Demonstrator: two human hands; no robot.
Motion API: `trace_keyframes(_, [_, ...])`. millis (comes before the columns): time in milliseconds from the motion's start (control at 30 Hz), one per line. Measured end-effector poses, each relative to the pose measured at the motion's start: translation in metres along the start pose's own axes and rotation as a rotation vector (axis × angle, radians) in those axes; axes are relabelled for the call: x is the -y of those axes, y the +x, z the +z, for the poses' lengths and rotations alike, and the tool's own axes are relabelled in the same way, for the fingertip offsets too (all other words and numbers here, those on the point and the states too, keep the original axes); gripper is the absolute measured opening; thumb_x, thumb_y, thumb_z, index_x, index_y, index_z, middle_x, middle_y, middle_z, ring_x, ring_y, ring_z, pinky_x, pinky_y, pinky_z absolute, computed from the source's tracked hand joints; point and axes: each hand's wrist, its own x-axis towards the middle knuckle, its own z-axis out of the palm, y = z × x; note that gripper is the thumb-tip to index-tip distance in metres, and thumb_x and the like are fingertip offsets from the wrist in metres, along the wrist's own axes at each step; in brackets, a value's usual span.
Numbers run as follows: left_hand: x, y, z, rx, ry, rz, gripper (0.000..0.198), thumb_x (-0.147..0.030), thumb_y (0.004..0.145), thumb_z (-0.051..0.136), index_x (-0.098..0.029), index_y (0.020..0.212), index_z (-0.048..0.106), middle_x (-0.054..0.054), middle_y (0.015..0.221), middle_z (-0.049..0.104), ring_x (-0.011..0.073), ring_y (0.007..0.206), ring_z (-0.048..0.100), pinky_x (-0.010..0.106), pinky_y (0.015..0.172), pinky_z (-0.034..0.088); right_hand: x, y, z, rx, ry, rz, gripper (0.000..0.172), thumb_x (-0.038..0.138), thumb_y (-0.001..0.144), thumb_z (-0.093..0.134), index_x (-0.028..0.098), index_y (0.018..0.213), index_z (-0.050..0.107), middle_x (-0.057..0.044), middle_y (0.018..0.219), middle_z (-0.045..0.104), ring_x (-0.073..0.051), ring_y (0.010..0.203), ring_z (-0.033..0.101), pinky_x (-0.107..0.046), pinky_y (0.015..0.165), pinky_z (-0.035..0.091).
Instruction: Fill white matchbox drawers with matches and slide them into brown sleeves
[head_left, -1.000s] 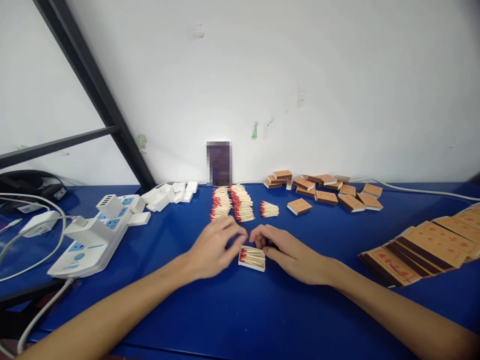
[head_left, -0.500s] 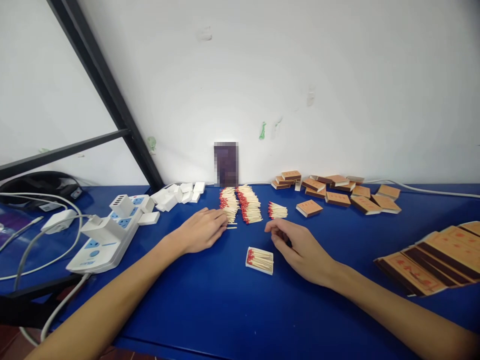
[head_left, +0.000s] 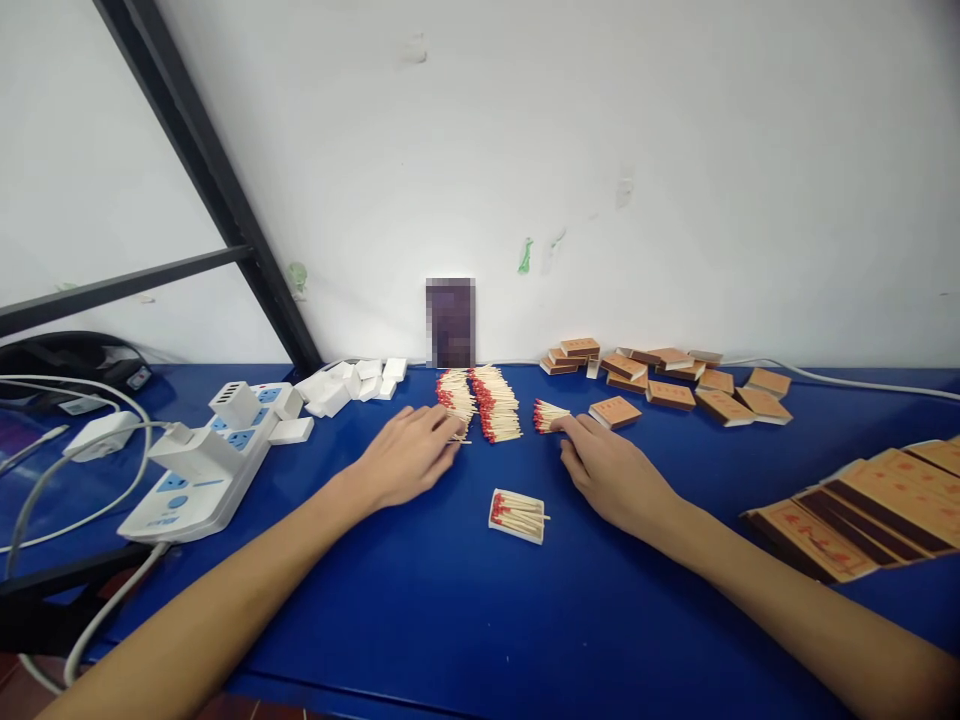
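Observation:
My left hand [head_left: 411,455] rests on the blue table with its fingers loosely spread. Its fingertips touch the near end of the left row of red-tipped matches [head_left: 454,394]. A second row of matches [head_left: 496,405] lies just to the right of it. At a small fan of matches [head_left: 550,415], my right hand [head_left: 619,470] has its index finger reaching the sticks' bare ends, the thumb lower and apart. No match shows in its grasp. Between my forearms sits a white matchbox tray [head_left: 517,537] holding several matches [head_left: 519,512]; one stick pokes over its right edge.
A closed matchbox [head_left: 615,411] lies beyond my right hand, with several more [head_left: 671,395] behind it. Larger matchboxes [head_left: 825,535] lean at the right. White empty trays [head_left: 330,392], a power strip [head_left: 176,505] and cables are at the left. A dark pixelated card [head_left: 451,322] stands against the wall.
My right hand has moved forward and right, from above the tray to the small fan of matches. A match now sticks out past the tray's right edge. My left hand has barely shifted.

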Motion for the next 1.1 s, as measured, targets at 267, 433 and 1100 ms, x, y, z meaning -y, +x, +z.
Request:
trace_keyframes(267, [0.014,-0.001,0.004,0.024,-0.008,0.021,0.023,-0.026,0.100,0.033,-0.018,0.095,0.054,0.008,0.097,0.057,0.0212,0.085,0.053,0.035,0.076,0.039,0.000,0.002,-0.002,0.004,0.004,0.052,0.017,0.022,0.099,0.036,0.019,0.109,0.049,-0.010,0.101,0.060,-0.023,0.085,0.060,-0.031,0.064,0.041])
trace_keyframes(433, [-0.025,-0.001,-0.005,-0.095,-0.231,0.066,0.020,-0.028,0.100,0.037,-0.019,0.096,0.055,0.005,0.095,0.057,0.0193,0.087,0.052,0.035,0.082,0.039,-0.004,0.006,0.000,0.012,-0.009,0.071,0.018,0.024,0.100,0.035,0.020,0.089,0.049,-0.007,0.090,0.059,-0.021,0.078,0.057,-0.031,0.065,0.040])
trace_keyframes(1100, [0.013,-0.006,-0.004,0.060,0.116,0.159,0.023,-0.029,0.100,0.036,-0.018,0.103,0.055,0.008,0.101,0.059,0.0214,0.087,0.055,0.037,0.078,0.037,0.027,-0.018,-0.021,-0.003,0.392,-0.068,0.012,0.022,0.092,0.043,0.022,0.082,0.050,0.002,0.070,0.055,-0.013,0.059,0.049,-0.026,0.056,0.037])
